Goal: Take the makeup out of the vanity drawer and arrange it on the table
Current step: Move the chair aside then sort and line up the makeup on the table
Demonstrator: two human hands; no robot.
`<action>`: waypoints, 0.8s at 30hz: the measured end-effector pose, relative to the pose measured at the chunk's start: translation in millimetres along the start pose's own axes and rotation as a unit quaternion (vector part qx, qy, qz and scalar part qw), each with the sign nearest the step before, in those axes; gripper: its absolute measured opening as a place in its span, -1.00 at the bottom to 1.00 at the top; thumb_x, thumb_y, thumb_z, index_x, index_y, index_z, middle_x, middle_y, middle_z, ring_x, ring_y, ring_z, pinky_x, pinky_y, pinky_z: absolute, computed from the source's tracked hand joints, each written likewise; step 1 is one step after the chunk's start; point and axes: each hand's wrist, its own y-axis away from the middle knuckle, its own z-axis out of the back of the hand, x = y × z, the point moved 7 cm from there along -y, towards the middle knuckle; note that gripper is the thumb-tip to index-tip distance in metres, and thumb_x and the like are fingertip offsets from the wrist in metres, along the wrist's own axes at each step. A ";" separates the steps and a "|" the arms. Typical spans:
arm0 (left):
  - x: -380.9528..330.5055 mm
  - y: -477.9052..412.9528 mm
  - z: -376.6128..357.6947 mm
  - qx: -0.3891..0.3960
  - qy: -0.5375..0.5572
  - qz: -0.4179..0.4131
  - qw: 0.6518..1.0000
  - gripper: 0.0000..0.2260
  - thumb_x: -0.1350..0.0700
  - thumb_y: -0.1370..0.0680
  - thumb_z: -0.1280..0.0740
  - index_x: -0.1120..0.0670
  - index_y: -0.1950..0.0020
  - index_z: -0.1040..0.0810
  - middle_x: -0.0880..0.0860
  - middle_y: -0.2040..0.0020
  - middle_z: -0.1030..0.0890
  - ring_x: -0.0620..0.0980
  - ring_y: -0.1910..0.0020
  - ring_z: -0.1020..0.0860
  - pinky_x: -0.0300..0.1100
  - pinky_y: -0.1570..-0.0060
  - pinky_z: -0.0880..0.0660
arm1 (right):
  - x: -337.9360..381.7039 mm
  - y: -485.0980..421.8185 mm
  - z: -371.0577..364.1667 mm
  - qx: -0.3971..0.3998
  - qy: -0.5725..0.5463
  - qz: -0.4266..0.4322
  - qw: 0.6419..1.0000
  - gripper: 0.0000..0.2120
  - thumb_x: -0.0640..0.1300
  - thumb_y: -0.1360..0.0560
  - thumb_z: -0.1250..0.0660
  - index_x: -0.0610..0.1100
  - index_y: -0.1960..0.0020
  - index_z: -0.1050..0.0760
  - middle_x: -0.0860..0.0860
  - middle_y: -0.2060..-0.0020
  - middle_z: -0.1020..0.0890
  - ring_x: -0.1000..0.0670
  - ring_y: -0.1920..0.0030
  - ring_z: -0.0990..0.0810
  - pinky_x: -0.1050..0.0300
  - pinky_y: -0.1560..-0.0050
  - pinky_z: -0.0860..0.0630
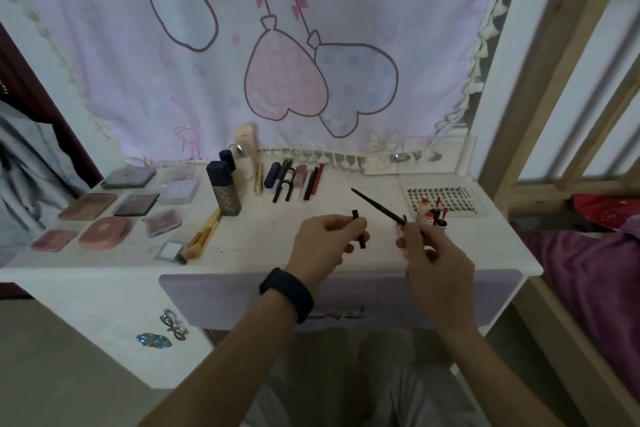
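"Gripping anything, the left hand (329,243)?"

"Yes. Its fingers are curled round a short black stick (355,215), held upright over the white table (346,194), to the right of the tall dark bottle (224,191) and nearer the front edge."

"And the right hand (438,255)?"

"It pinches a thin dark pencil (377,204) near its lower end. The tip slants up and back toward the bottle. Stick and pencil are apart."

"Where is the rest of the makeup?"

"Left of the bottle, flat compacts and palettes (88,206) lie in rows. Just right of it is a gold tube (258,180), then a row of pens and slim tubes (294,180) side by side. In front of the bottle, yellow-handled brushes (204,236) lie slanted. Far to its right sits a clear lash tray (445,199), with small red-capped bottles (429,217) at its near edge."

"The drawer?"

"Its lilac drawer front (225,298) shows below the table edge, under both wrists. A black band (287,295) circles the left wrist."
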 end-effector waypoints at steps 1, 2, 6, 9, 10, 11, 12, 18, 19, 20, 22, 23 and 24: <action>4.5 0.8 -7.1 0.002 0.045 0.024 0.999 -0.82 -0.08 -0.55 -0.40 -0.01 0.04 -0.70 -0.14 0.14 -0.72 -0.17 0.19 -0.61 -0.26 0.22 -0.48 | 1.8 4.0 -5.7 0.002 -0.012 0.000 1.000 -0.87 0.06 -0.62 -0.24 0.24 0.08 -0.49 0.33 0.24 -0.62 0.28 0.16 -0.60 0.47 0.22 -0.45; 7.5 0.8 -12.4 -0.004 0.078 0.037 0.996 -0.82 -0.07 -0.55 -0.41 0.01 0.02 -0.71 -0.11 0.12 -0.73 -0.13 0.15 -0.62 -0.24 0.20 -0.49 | 1.9 7.6 -11.6 0.008 -0.019 -0.002 1.000 -0.88 0.05 -0.62 -0.25 0.23 0.06 -0.51 0.30 0.21 -0.64 0.25 0.18 -0.60 0.46 0.22 -0.46; 14.0 -6.0 -16.6 -0.035 0.138 0.047 0.989 -0.79 -0.04 -0.52 -0.46 0.04 -0.07 -0.70 -0.07 0.08 -0.73 -0.07 0.04 -0.66 -0.23 0.16 -0.52 | -4.9 14.3 -27.7 0.040 -0.014 -0.011 0.999 -0.83 -0.01 -0.63 -0.29 0.00 -0.08 -0.65 0.22 0.16 -0.67 0.30 0.13 -0.60 0.54 0.16 -0.42; 14.7 -12.3 -16.2 -0.013 0.130 0.049 0.990 -0.78 -0.01 -0.49 -0.49 0.05 -0.08 -0.70 -0.04 0.06 -0.73 -0.06 0.02 -0.66 -0.25 0.15 -0.51 | -9.0 12.0 -32.2 0.063 0.003 -0.012 0.998 -0.81 -0.02 -0.62 -0.31 -0.02 -0.12 -0.67 0.25 0.18 -0.66 0.33 0.10 -0.59 0.55 0.12 -0.41; 13.9 -14.4 -16.3 -0.006 0.119 0.044 0.992 -0.79 0.00 -0.49 -0.49 0.05 -0.08 -0.70 -0.04 0.06 -0.73 -0.07 0.03 -0.65 -0.26 0.15 -0.51 | -10.7 10.9 -33.4 0.070 0.007 -0.013 0.997 -0.80 -0.02 -0.62 -0.31 -0.02 -0.12 -0.67 0.25 0.18 -0.66 0.32 0.10 -0.59 0.55 0.12 -0.42; 13.0 -16.4 -16.1 -0.003 0.103 0.036 0.994 -0.80 0.01 -0.49 -0.49 0.05 -0.08 -0.70 -0.04 0.07 -0.73 -0.08 0.05 -0.65 -0.26 0.16 -0.51 | -12.4 9.5 -34.7 0.077 0.011 -0.015 0.997 -0.80 -0.01 -0.62 -0.31 -0.02 -0.13 -0.67 0.25 0.17 -0.66 0.32 0.09 -0.59 0.54 0.12 -0.42; 12.0 -18.5 -15.8 -0.002 0.085 0.026 0.996 -0.81 0.02 -0.49 -0.49 0.04 -0.07 -0.70 -0.05 0.08 -0.72 -0.11 0.07 -0.64 -0.27 0.16 -0.51 | -14.1 8.1 -35.7 0.083 0.014 -0.017 0.996 -0.80 -0.01 -0.62 -0.31 -0.02 -0.13 -0.67 0.28 0.16 -0.65 0.32 0.09 -0.59 0.55 0.13 -0.42; 9.0 -33.3 -13.1 0.012 -0.005 -0.029 1.000 -0.83 -0.02 -0.50 -0.47 -0.02 -0.05 -0.72 -0.13 0.13 -0.72 -0.28 0.20 -0.62 -0.40 0.23 -0.48 | -9.9 -7.5 -35.7 0.100 0.082 0.026 0.991 -0.84 -0.04 -0.58 -0.39 -0.02 -0.13 -0.68 0.24 0.16 -0.66 0.27 0.24 -0.59 0.49 0.19 -0.42; 8.3 -37.1 -9.8 0.004 -0.011 -0.036 0.999 -0.85 -0.03 -0.50 -0.47 -0.03 -0.03 -0.72 -0.13 0.15 -0.72 -0.27 0.21 -0.62 -0.41 0.24 -0.48 | -6.4 -14.3 -34.6 0.099 0.105 0.039 0.989 -0.84 -0.05 -0.58 -0.40 -0.03 -0.11 -0.69 0.20 0.18 -0.67 0.26 0.27 -0.57 0.50 0.20 -0.39; 8.2 -41.3 -5.3 -0.007 -0.014 -0.040 0.999 -0.86 -0.04 -0.51 -0.46 -0.03 -0.01 -0.73 -0.13 0.16 -0.72 -0.27 0.21 -0.61 -0.41 0.24 -0.47 | -2.5 -24.0 -34.0 0.101 0.133 0.049 0.985 -0.85 -0.05 -0.57 -0.40 -0.04 -0.08 -0.70 0.17 0.21 -0.68 0.24 0.30 -0.54 0.50 0.23 -0.35; 12.3 -50.0 4.8 -0.029 -0.016 -0.033 0.999 -0.86 -0.05 -0.52 -0.45 -0.03 0.03 -0.73 -0.12 0.16 -0.72 -0.21 0.19 -0.63 -0.36 0.18 -0.48 | 3.9 -51.0 -34.2 0.123 0.217 0.052 0.967 -0.85 -0.03 -0.56 -0.37 -0.02 -0.01 -0.71 0.12 0.27 -0.69 0.19 0.35 -0.49 0.45 0.33 -0.29; 16.5 -54.4 9.7 -0.039 -0.015 -0.024 0.999 -0.86 -0.05 -0.52 -0.45 -0.02 0.04 -0.72 -0.11 0.15 -0.72 -0.17 0.17 -0.63 -0.31 0.15 -0.49 | 5.7 -67.4 -34.6 0.139 0.267 0.046 0.952 -0.84 -0.01 -0.54 -0.36 -0.01 0.04 -0.71 0.10 0.28 -0.69 0.15 0.35 -0.50 0.39 0.35 -0.28; 22.0 -58.1 14.1 -0.047 -0.014 -0.013 0.999 -0.86 -0.05 -0.52 -0.44 -0.01 0.04 -0.72 -0.09 0.15 -0.72 -0.13 0.14 -0.64 -0.26 0.11 -0.51 | 6.0 -84.1 -34.4 0.155 0.311 0.036 0.937 -0.84 -0.01 -0.51 -0.35 -0.01 0.07 -0.70 0.08 0.30 -0.69 0.09 0.33 -0.53 0.29 0.35 -0.34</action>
